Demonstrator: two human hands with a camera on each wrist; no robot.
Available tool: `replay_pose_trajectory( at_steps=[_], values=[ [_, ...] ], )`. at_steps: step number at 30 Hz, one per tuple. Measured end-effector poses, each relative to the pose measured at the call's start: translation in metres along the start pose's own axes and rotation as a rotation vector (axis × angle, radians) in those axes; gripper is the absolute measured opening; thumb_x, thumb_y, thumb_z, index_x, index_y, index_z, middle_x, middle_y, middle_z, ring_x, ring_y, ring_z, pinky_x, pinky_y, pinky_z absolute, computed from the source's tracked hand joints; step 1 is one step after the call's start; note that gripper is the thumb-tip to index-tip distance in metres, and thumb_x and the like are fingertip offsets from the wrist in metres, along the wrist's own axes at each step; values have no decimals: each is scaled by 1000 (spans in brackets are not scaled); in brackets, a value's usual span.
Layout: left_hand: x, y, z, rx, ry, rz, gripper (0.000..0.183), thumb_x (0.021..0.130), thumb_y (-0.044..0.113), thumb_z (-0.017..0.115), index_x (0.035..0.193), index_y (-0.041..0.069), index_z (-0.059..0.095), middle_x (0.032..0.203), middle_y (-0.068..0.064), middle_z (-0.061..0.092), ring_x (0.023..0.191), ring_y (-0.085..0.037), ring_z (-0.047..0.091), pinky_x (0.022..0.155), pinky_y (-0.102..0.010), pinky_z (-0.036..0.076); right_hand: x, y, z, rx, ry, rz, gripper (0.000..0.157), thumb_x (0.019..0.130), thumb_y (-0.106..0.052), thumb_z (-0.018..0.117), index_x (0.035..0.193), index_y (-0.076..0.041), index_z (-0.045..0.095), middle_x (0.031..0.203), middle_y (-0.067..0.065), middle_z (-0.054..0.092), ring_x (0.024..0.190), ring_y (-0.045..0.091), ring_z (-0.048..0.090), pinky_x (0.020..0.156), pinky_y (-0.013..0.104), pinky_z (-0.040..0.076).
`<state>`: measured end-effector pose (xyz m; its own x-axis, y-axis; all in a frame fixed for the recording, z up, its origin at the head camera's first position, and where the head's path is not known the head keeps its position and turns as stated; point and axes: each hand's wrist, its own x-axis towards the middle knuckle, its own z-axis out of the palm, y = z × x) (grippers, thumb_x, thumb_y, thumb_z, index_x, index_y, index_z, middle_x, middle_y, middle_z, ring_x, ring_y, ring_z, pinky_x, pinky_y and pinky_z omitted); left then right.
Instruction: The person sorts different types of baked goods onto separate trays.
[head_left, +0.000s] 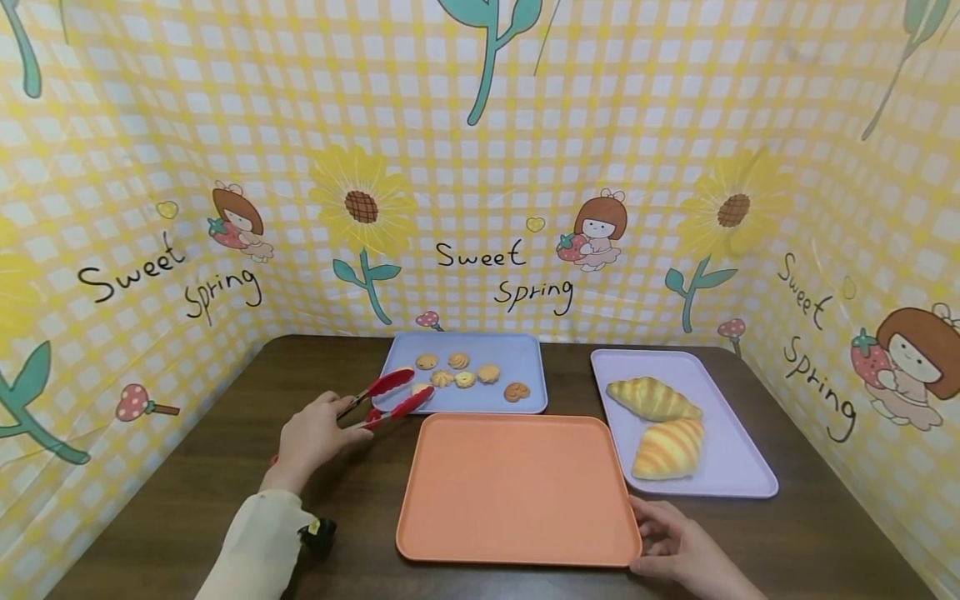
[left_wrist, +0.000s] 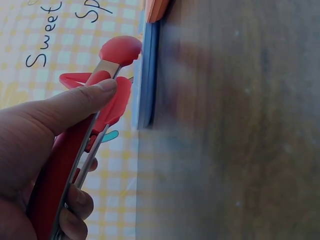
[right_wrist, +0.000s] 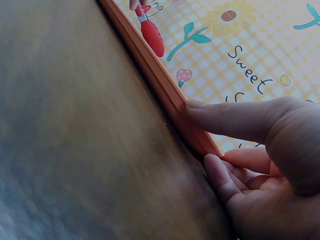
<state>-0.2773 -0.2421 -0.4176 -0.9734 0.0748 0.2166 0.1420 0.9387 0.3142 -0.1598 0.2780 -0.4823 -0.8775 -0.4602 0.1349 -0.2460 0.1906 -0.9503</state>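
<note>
My left hand [head_left: 315, 437] grips red-tipped metal tongs [head_left: 401, 402], thumb along one arm in the left wrist view. The tongs' arms stand apart, their heads over the left part of the blue tray [head_left: 525, 343]. Between those heads a pale cookie [head_left: 420, 388] shows, partly hidden. Several small cookies [head_left: 442, 379] lie on that tray, with a brown pretzel-shaped one [head_left: 517, 392] toward its right. At the front right corner of the orange tray [head_left: 517, 492], my right hand [head_left: 678, 542] holds the edge, thumb against the rim [right_wrist: 187, 107] and fingers curled at the corner.
A lilac tray [head_left: 738, 450] on the right carries two croissants [head_left: 667, 450]. All three trays rest on a dark wooden table [head_left: 352, 508]. A yellow checked cloth [head_left: 480, 167] with sunflowers and "Sweet Spring" lettering encloses the back and sides.
</note>
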Motion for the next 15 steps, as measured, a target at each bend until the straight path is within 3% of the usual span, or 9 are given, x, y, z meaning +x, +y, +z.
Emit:
replay_pose_trajectory(
  at_steps=[10,15],
  values=[
    [-18,-14,-4,-13,47,-57,90,77,53,80,139,-6,53,117,-19,54,72,-33,58,53,-43,43,1,-1,0,6,-5,11,81,85,-5,78,142,24,28,117,17,49,93,6,58,74,27,54],
    [-32,-24,-9,-9,27,-97,102,76,60,78,144,-9,44,123,-24,47,64,-31,55,49,-41,41,0,-1,0,3,-4,19,80,85,-3,77,141,25,28,116,15,49,93,6,57,74,26,54]
  ],
)
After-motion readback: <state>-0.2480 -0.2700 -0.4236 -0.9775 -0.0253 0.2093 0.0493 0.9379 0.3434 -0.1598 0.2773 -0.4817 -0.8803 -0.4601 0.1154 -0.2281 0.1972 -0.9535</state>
